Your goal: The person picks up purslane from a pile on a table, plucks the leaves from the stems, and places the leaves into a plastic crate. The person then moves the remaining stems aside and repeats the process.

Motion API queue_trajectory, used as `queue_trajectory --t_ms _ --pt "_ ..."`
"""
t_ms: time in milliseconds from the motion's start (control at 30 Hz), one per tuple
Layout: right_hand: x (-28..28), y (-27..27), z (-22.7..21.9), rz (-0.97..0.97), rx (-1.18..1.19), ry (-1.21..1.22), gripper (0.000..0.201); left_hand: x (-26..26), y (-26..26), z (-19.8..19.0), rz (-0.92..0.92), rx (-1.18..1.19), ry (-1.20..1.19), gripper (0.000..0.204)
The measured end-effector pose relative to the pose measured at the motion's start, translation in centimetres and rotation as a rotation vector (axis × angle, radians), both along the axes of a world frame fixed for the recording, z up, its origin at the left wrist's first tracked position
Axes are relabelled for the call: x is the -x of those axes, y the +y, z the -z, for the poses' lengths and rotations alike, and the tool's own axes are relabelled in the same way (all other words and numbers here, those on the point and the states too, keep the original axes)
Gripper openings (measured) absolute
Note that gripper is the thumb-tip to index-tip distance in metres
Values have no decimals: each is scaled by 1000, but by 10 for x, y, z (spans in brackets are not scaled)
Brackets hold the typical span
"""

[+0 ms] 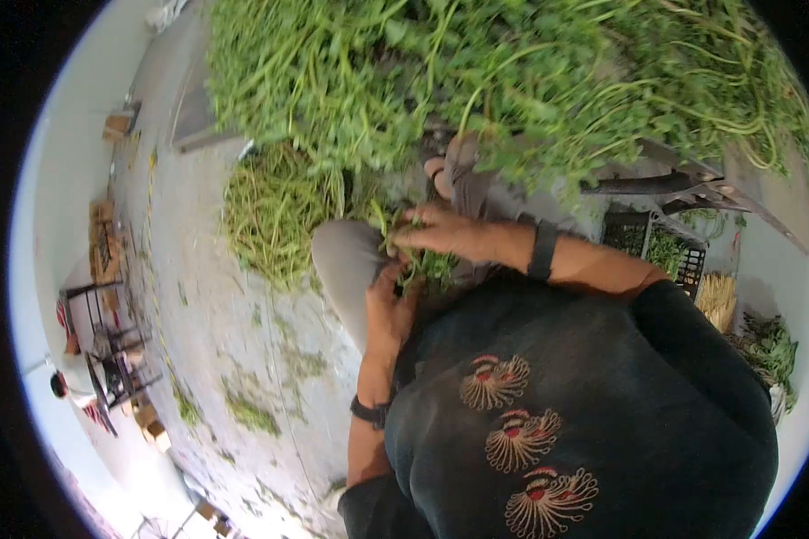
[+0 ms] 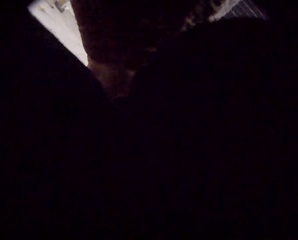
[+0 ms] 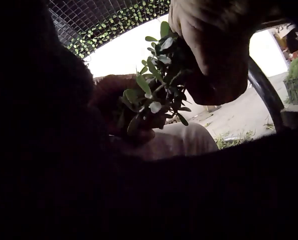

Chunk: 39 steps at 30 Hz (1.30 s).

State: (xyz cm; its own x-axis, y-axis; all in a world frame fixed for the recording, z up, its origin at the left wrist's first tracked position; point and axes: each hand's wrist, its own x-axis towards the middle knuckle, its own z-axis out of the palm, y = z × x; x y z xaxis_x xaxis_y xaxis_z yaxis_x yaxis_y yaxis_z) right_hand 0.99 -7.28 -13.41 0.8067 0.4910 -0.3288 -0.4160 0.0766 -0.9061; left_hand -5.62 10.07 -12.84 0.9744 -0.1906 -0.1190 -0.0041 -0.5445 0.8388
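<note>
On my feed, the right hand pinches the leafy sprigs, which sit between it and the left hand; that one seems curled round them too, though its wrist view is nearly black. I'd keep both grips light and close together, so nothing bruises.

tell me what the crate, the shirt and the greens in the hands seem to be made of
Crate: probably moulded plastic, dark, judging by its regular lattice of openings.
Shirt: dark, soft-looking cloth, since it drapes over the body; the fibre is unclear. Its pale and red motifs look like embroidery.
Greens: plant matter, seemingly fresh, with small, smooth green leaves.
</note>
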Motion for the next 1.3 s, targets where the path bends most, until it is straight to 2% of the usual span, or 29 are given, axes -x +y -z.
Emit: queue_trajectory --t_ms 67,100,133,200,233,267,300,333,367,400,433,500,533,600,633,667,733,800,867,900,933,967,1000,1067,1100,1133,1200,1233,1300 --pt "-4 -3 -8 -117 450 -244 47 0 -3 -5 6 92 41 21" --pt "-3 -6 -2 -95 373 -312 67 1 -2 -8 -14 162 119 23" --pt "-4 -6 8 -77 378 -328 67 -3 -3 -17 1 162 101 23" --pt "-7 -8 23 57 357 -35 65 -7 -1 -35 44 39 125 25" --pt "-14 -27 -2 -101 145 37 69 -5 3 -36 82 43 112 25" --pt "-1 -34 -6 -52 162 22 69 -5 9 -34 31 50 184 24" --pt "20 -32 -7 133 271 -113 60 -7 10 -33 -19 57 255 23" --pt "31 -34 -4 313 377 -245 52 -11 6 -35 26 64 238 23" --pt "5 -44 13 280 278 342 57 -13 5 -40 -17 127 232 23" --pt "3 -61 7 314 272 333 57 -16 5 -44 -62 187 227 22" --pt "11 -82 -4 300 405 -88 66 -21 5 -47 -29 187 214 22" --pt "36 -123 -19 243 682 -915 91 -36 2 -54 42 130 -32 20" --pt "47 -141 -8 276 701 -915 91 -43 -5 -61 78 135 -40 20" --pt "56 -169 37 395 360 -616 82 -53 -21 -87 85 122 -121 19" --pt "41 -191 36 380 150 -1356 57 -58 -32 -101 120 111 -190 16" --pt "53 -199 37 402 171 -1368 57 -61 -43 -113 148 118 -202 16" --pt "94 -220 37 946 27 102 37 -66 -68 -136 211 107 -381 14" --pt "125 -260 36 1038 276 109 35 -67 -94 -159 271 85 -442 12" --pt "169 -293 42 1275 363 -219 32 -67 -119 -173 404 79 -615 11" --pt "179 -312 30 1466 182 66 30 -67 -131 -178 455 96 -654 10" --pt "201 -346 57 1548 356 -34 32 -66 -141 -181 467 97 -667 10" --pt "220 -370 58 1596 688 71 31 -65 -150 -185 496 98 -633 10" --pt "237 -391 57 1656 826 234 33 -64 -158 -188 522 97 -598 10" --pt "279 -430 72 1647 1187 212 37 -63 -171 -190 535 70 -601 10" --pt "288 -423 35 1438 1217 432 38 -63 -178 -191 551 86 -626 10" --pt "295 -416 32 1444 1209 430 38 -62 -186 -191 566 102 -650 10" --pt "301 -404 35 1378 2130 147 37 -60 -202 -195 577 91 -681 11" --pt "295 -408 24 1382 2118 142 37 -58 -213 -198 571 87 -665 12" --pt "274 -414 -8 1629 1743 -327 36 -54 -232 -204 577 54 -601 17"
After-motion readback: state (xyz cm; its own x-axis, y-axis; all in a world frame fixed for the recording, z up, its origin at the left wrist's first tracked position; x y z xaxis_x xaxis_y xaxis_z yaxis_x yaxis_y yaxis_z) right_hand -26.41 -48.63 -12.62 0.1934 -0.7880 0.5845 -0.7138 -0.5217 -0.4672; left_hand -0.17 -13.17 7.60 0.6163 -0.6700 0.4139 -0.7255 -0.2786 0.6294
